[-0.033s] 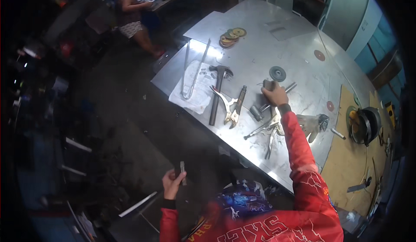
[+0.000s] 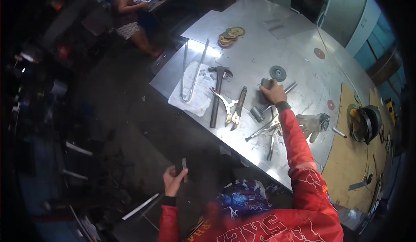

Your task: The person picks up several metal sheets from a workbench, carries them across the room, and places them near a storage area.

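Observation:
My left hand, held low beside the table, is closed around a short, narrow metal piece with a rough, silvery edge. Over the metal table, my right hand has its fingers closed on a small dark block, whose underside is hidden. A grey grinding disc lies just beyond that hand. Nearer to me are a small mallet and locking pliers, partly covered by my right arm. To their left lie another pair of locking pliers and a claw hammer.
A bent metal rod rests on a white cloth at the table's left edge. Farther back sits a pile of worn discs. A grey glove and a round dark reel-like object are at right. Another person stands far left.

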The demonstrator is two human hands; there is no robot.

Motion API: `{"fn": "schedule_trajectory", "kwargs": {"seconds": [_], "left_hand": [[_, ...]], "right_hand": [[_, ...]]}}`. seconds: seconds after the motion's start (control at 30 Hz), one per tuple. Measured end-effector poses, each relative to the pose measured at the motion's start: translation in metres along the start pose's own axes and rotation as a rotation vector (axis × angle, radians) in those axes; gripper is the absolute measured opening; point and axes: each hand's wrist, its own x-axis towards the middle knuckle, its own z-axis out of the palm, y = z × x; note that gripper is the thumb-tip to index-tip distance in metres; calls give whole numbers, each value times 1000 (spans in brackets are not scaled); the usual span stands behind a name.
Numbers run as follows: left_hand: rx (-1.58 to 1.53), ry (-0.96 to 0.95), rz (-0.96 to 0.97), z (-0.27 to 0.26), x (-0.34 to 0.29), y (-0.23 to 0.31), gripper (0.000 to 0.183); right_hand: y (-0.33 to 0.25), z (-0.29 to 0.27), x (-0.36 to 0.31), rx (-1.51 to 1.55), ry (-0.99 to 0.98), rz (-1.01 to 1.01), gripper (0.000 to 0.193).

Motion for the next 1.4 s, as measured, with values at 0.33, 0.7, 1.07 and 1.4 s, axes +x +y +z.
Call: {"fn": "schedule_trajectory", "kwargs": {"seconds": [0.33, 0.7, 1.07, 1.4], "left_hand": [[950, 38, 502, 110, 196, 102, 64], [804, -283, 930, 111, 228, 90, 65], [653, -579, 954, 88, 214, 101, 56], [645, -706, 1029, 126, 194, 122, 43]], "right_hand": [[-21, 49, 0, -1, 152, 142, 72], [-27, 68, -99, -170, 219, 610, 72], [-51, 95, -96, 97, 173, 376, 47], [97, 16, -141, -151, 582, 528, 36]]}}
